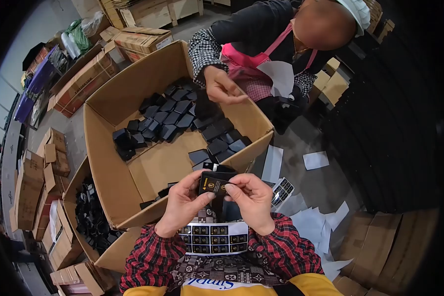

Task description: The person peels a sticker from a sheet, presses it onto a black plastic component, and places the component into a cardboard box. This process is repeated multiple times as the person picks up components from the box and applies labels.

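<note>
My left hand (185,201) grips a small black plastic part (217,176) by its left side, thumb on the front. A black label with yellow print (212,185) lies on the face of the part. My right hand (252,199) pinches the right side of the same part, thumb near the label's right edge. Whether the label is fully stuck down cannot be made out. On my lap rests a white sheet of black stickers (214,230), below both hands. Just beyond them stands a large cardboard box (155,163) with many similar black parts (170,116).
Across the box a co-worker's hand (222,86) hovers over its rim. A second box with black pieces (91,212) stands at left. White paper sheets (313,227) and another sticker sheet (282,191) lie at right. Cardboard cartons (86,84) line the left side.
</note>
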Tool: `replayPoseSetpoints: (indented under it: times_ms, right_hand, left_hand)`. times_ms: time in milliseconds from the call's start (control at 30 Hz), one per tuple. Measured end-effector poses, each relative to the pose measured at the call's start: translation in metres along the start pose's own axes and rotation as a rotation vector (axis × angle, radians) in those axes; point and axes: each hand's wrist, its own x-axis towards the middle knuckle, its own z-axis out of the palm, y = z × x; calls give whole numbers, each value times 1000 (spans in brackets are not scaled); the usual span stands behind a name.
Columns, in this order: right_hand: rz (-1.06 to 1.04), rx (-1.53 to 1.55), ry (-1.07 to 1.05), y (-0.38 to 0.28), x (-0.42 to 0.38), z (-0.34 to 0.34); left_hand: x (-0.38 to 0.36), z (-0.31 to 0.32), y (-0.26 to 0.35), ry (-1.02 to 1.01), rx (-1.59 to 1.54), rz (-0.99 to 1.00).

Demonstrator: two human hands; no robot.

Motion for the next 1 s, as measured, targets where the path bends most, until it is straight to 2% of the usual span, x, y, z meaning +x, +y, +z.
replayPoseSetpoints:
  times_ms: [67,133,200,433,1000]
  right_hand:
    - [231,149,16,-3,-2,-2]
    - [239,155,34,-2,-4,-4]
    - [295,183,18,-3,-6,-8]
    - [305,178,9,2,-13,-11]
    - [367,133,18,11,-13,-15]
  left_hand:
    - [-5,3,0,-3,-1,-57]
    - [-8,4,-2,-2,-2,-114]
    - [-9,6,-5,-28,-10,-41]
    - [-15,8,-7,-33,-11,-119]
    - [-12,9,-13,-23,16,-166]
